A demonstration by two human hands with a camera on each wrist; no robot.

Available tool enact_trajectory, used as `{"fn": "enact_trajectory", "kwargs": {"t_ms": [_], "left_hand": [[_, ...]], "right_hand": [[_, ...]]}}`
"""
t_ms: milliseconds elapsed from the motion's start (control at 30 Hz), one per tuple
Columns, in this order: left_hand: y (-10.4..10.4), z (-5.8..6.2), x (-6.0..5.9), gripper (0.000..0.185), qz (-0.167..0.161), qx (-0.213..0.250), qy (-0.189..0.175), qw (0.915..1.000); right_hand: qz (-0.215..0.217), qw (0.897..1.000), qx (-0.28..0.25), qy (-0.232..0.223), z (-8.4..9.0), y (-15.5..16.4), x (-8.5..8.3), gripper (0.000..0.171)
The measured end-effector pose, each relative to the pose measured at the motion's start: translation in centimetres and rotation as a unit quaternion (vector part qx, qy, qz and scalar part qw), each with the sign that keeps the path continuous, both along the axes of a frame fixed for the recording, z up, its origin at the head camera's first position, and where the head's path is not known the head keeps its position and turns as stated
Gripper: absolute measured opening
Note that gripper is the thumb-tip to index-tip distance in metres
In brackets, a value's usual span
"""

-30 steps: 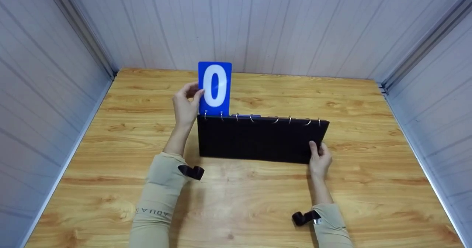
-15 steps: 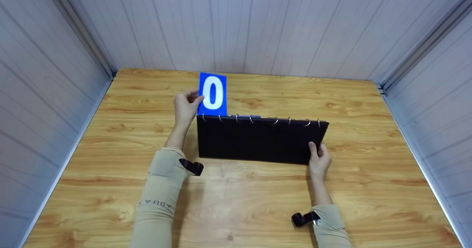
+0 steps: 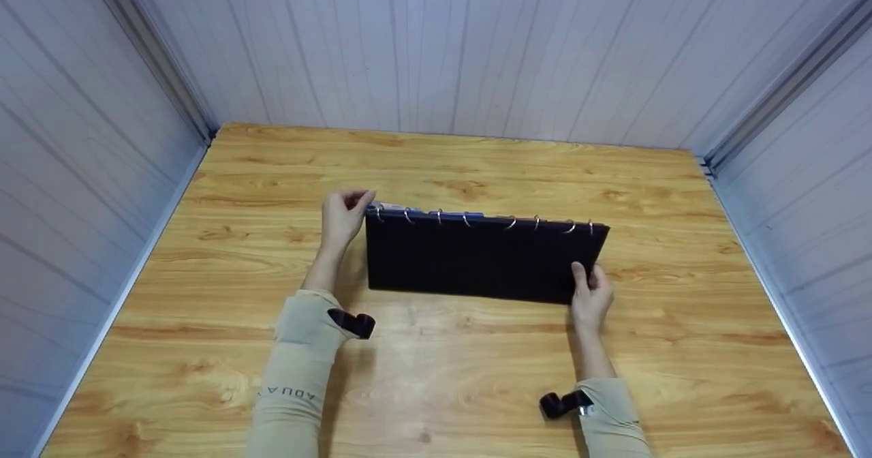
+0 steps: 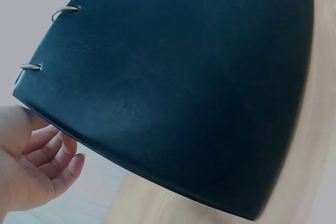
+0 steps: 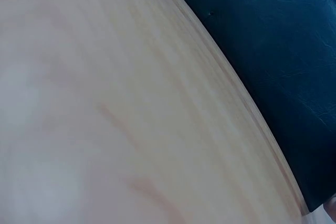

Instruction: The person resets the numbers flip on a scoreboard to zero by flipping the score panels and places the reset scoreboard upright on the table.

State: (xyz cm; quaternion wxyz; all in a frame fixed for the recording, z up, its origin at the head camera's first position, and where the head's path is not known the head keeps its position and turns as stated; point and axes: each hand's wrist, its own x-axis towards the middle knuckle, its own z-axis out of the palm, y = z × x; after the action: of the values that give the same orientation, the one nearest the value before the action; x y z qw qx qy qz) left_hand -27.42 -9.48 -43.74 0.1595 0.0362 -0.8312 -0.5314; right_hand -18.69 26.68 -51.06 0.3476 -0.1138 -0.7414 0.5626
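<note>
A black flip scoreboard (image 3: 470,253) stands tilted on the table, its plain leathery back facing me. Silver rings run along its top edge. A blue number card (image 3: 398,207) shows as a thin strip beyond the left rings. At that top left corner my left hand (image 3: 343,219) pinches the card's side edge with thumb and forefinger. In the left wrist view, the board (image 4: 173,77) hides the thumb tip, and the other fingers (image 4: 65,166) curl loosely below its side. My right hand (image 3: 591,301) grips the lower right edge, thumb in front, fingers behind.
The wood-grain table (image 3: 436,376) spreads around the board. Pale panelled walls (image 3: 436,49) enclose it at the back and on both sides. A small black camera (image 3: 354,323) is strapped to the left sleeve, another camera (image 3: 562,403) to the right.
The blue card with a white 0 stood upright above the rings; it has tipped away over the far side. My left hand moved down with it. My right hand stays in place.
</note>
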Motion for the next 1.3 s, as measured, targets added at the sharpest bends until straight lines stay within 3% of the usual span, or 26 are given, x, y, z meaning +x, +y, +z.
{"fn": "enact_trajectory", "kwargs": {"t_ms": [267,500,700,867,1033,1167,1300], "left_hand": [[-0.1,-0.8,2.6,0.018,0.015,0.088,0.031,0.9956],[1.6,-1.5,5.2,0.022,0.034,0.146,0.05,0.9875],[3.0,-2.5,6.0,0.027,0.019,0.171,0.065,0.9829],[3.3,-3.2,5.5,0.021,0.019,0.142,0.076,0.9868],[2.8,-2.9,3.8,0.017,0.022,0.108,0.064,0.9918],[2.2,-2.4,1.9,0.018,0.017,0.073,0.033,0.9967],[1.6,-2.0,0.0,0.02,-0.009,0.049,0.012,0.9987]], "right_hand": [[0.002,0.999,-0.007,-0.032,-2.8,1.6,-1.4,0.023],[0.007,0.999,0.011,-0.036,-2.0,2.2,-0.9,0.026],[0.023,0.999,0.024,-0.019,0.3,1.6,0.6,0.036],[0.038,0.997,0.039,-0.048,-0.7,2.5,0.7,0.034],[0.067,0.993,0.028,-0.091,-1.5,2.6,1.4,0.018],[0.108,0.989,0.005,-0.102,-0.2,1.5,2.9,0.02],[0.133,0.985,0.009,-0.111,1.4,0.1,4.6,0.017]]}}
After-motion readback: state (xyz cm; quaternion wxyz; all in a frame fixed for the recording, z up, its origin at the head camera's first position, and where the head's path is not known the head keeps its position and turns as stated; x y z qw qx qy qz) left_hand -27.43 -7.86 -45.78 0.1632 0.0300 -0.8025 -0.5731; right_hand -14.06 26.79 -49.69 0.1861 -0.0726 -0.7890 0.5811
